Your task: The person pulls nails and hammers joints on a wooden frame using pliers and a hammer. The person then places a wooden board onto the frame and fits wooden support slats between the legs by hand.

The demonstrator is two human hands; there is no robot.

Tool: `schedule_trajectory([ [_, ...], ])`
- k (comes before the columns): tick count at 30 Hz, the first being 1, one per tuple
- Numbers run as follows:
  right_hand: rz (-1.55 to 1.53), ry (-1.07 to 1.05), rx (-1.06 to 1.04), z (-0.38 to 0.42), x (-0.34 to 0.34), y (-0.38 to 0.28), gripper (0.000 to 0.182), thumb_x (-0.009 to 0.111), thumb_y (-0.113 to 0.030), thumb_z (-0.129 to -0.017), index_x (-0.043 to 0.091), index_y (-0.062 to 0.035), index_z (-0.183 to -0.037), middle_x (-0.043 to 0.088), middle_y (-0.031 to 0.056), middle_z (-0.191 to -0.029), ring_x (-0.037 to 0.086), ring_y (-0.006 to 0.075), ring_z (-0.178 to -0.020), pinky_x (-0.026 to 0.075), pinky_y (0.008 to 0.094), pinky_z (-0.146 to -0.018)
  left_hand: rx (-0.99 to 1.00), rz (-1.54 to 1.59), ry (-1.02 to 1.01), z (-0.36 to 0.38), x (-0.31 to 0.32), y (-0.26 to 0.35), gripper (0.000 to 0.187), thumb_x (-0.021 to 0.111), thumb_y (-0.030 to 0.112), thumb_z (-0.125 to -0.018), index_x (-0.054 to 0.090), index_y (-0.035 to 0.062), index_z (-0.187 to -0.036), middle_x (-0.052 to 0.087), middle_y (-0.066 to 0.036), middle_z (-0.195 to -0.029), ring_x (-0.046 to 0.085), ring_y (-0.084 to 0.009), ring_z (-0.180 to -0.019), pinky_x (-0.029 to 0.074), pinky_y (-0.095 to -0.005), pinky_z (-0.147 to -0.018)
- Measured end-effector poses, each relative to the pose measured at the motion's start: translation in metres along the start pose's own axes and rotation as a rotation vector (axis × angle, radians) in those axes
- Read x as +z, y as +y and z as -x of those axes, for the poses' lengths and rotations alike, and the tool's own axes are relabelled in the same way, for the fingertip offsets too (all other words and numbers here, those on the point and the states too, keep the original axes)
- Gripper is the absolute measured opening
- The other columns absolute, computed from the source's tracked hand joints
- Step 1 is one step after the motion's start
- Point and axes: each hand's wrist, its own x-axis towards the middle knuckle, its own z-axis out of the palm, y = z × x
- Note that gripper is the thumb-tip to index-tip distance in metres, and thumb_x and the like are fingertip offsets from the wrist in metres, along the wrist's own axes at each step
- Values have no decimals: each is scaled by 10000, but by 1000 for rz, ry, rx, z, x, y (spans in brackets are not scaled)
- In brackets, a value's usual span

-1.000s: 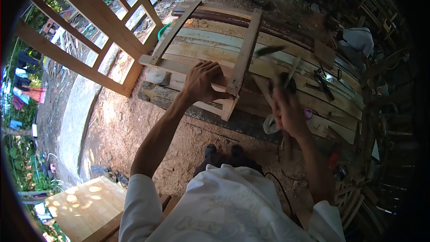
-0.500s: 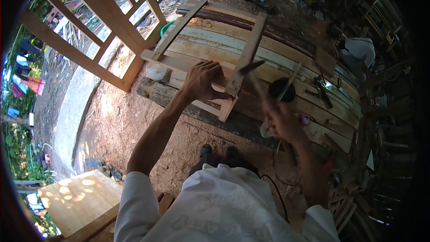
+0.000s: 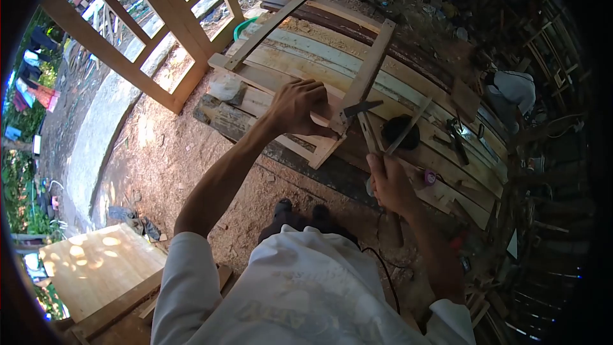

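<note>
Where left hand (image 3: 295, 110) rests, wooden frame (image 3: 373, 64), pale

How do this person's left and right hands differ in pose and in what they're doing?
The left hand is at the corner of the wooden frame, while the right hand grips a hammer, away from the frame. The left hand's thumb stretches toward the joint; the right hand's fingers curl around the handle. Both hands are bare.
</note>
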Motion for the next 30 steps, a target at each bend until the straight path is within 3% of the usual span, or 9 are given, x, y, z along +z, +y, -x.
schedule_trajectory([
  [2, 247, 54, -3, 0, -10, -4, 315, 463, -336, -954, 486, -38, -853, 443, 12, -546, 425, 111, -393, 336, 267, -374, 10, -12, 11, 2, 0, -2, 551, 855, 436, -461, 508, 76, -693, 526, -54, -704, 557, -265, -686, 428, -350, -612],
  [5, 386, 174, -175, 11, -21, -47, 254, 469, -244, -953, 501, 7, -937, 518, 166, -596, 579, 373, -603, 430, 401, -537, 10, 2, 19, 1, 0, 0, 555, 853, 439, -459, 508, 73, -692, 526, -61, -695, 556, -268, -680, 430, -351, -611],
  [8, 411, 367, -294, 14, -10, -53, 253, 461, -239, -955, 490, 8, -904, 510, 165, -581, 590, 368, -601, 424, 409, -520, 44, -6, 58, 2, 4, -5, 564, 854, 449, -461, 509, 65, -689, 530, -70, -691, 556, -273, -670, 434, -354, -606],
  [12, 738, 200, -351, 9, -6, -24, 247, 450, -226, -958, 483, 10, -893, 510, 178, -577, 588, 383, -590, 413, 419, -498, 16, -20, 34, 2, 2, -2, 578, 852, 465, -471, 513, 53, -692, 533, -76, -693, 560, -271, -668, 441, -357, -607],
  [18, 340, 333, -80, 8, -18, -45, 296, 470, -263, -948, 502, 31, -930, 537, 237, -621, 593, 420, -629, 418, 441, -514, 13, 6, 33, 5, 6, -7, 604, 847, 499, -480, 523, 38, -698, 542, -78, -697, 570, -254, -675, 451, -355, -617],
  [21, 640, 230, -373, 3, -7, -10, 319, 476, -283, -946, 501, 33, -908, 532, 228, -610, 589, 419, -620, 411, 441, -511, -1, -42, 1, 3, 6, -6, 662, 808, 588, -471, 513, 47, -713, 548, -92, -713, 578, -281, -716, 439, -371, -611],
  [24, 457, 129, -184, 9, -15, -41, 306, 470, -271, -948, 503, 31, -907, 524, 239, -613, 581, 433, -634, 406, 449, -515, 4, -31, 24, 6, 4, -6, 659, 808, 586, -474, 506, 47, -705, 543, -90, -708, 577, -281, -712, 437, -370, -608],
  [27, 119, 301, 21, 11, -15, -46, 308, 473, -268, -946, 508, 35, -909, 526, 248, -625, 569, 448, -641, 399, 446, -513, 8, -7, 22, 3, 6, -5, 656, 810, 582, -475, 502, 45, -693, 539, -91, -701, 576, -284, -705, 437, -370, -604],
  [30, 606, 169, -330, 2, -10, -10, 301, 459, -271, -956, 507, 21, -900, 528, 198, -612, 570, 398, -594, 408, 414, -514, -36, -63, -34, 3, 0, 1, 599, 841, 488, -483, 531, 34, -720, 547, -91, -709, 570, -273, -683, 448, -350, -631],
])
